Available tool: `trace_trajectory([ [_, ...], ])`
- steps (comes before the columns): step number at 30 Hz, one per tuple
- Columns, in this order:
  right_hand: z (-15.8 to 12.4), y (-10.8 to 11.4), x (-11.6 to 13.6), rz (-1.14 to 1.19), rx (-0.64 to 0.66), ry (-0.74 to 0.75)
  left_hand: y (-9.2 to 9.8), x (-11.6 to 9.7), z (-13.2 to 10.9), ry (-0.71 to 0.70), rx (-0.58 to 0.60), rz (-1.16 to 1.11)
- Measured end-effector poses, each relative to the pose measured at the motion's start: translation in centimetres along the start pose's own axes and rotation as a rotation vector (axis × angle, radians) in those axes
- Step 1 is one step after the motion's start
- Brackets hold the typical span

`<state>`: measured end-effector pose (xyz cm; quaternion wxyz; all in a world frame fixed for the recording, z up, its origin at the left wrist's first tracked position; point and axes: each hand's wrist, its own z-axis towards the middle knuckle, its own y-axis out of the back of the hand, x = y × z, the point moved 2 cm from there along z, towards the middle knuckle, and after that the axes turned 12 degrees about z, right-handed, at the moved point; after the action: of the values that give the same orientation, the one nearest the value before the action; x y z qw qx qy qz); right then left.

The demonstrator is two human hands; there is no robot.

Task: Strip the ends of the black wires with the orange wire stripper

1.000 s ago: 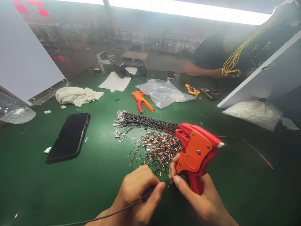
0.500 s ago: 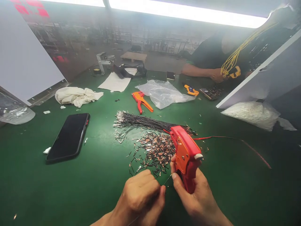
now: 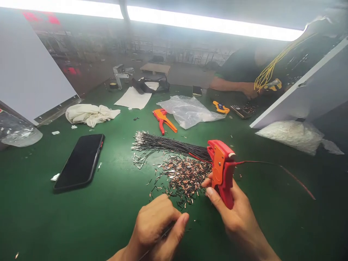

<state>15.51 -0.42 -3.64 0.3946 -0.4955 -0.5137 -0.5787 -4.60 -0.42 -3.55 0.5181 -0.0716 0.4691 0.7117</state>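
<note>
My right hand (image 3: 233,214) grips the handle of a red and orange wire stripper (image 3: 221,168), held upright just above the green table. My left hand (image 3: 156,228) is closed in a pinch on a thin black wire (image 3: 165,230) that runs back toward my wrist. The two hands are a little apart. Just beyond them lies a heap of cut copper and insulation bits (image 3: 185,175). Behind that heap lies a bundle of black wires (image 3: 168,144) with stripped ends pointing left. A single red wire (image 3: 274,166) trails to the right from the stripper.
A black phone (image 3: 80,161) lies at left, a white cloth (image 3: 91,113) behind it. A second orange stripper (image 3: 163,119), a clear plastic bag (image 3: 189,110) and white paper (image 3: 133,98) sit further back. Another person's arm (image 3: 236,85) works with yellow wires (image 3: 268,72) at far right. A white panel (image 3: 304,87) leans there.
My right hand has lifted the stripper away to the right, off the black wire's end. My left hand has drawn back slightly with the wire.
</note>
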Motion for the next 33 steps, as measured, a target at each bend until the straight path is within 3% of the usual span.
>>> trace_trajectory([
  [3, -0.7, -0.3, 0.3, 0.182, 0.107, -0.046, 0.1, -0.1, 0.2, 0.006, -0.021, -0.006],
  [7, -2.4, -1.6, 0.6, 0.533, 0.263, -0.22, 0.2, -0.3, 0.3, -0.019, -0.049, -0.039],
  [11, -3.4, -2.7, 0.7, 0.61, 0.195, -0.223, 0.3, -0.3, 0.6, 0.026, -0.086, -0.095],
  [14, -3.4, -3.1, 0.6, 0.729, 0.217, -0.227, 0.4, -0.3, 0.8, 0.069, -0.068, -0.114],
  [18, -3.1, -3.0, 0.3, 0.862, 0.244, -0.275, 0.4, -0.7, 0.8, 0.028, -0.096, -0.13],
  [22, -2.9, -2.8, -0.3, 0.952, 0.374, -0.317, 1.1, -0.3, 0.8, 0.137, -0.102, -0.116],
  [25, -2.9, -3.0, -0.4, 1.03, 0.501, -0.313, 2.5, 0.4, 0.9, 0.25, -0.212, -0.128],
  [29, -3.3, -3.5, -0.3, 1.119, 0.616, -0.335, 3.6, 0.6, 1.2, 0.214, -0.245, -0.153],
  [33, -3.6, -4.0, -0.2, 1.126, 0.659, -0.449, 3.3, 0.5, 1.1, 0.204, -0.204, -0.129],
])
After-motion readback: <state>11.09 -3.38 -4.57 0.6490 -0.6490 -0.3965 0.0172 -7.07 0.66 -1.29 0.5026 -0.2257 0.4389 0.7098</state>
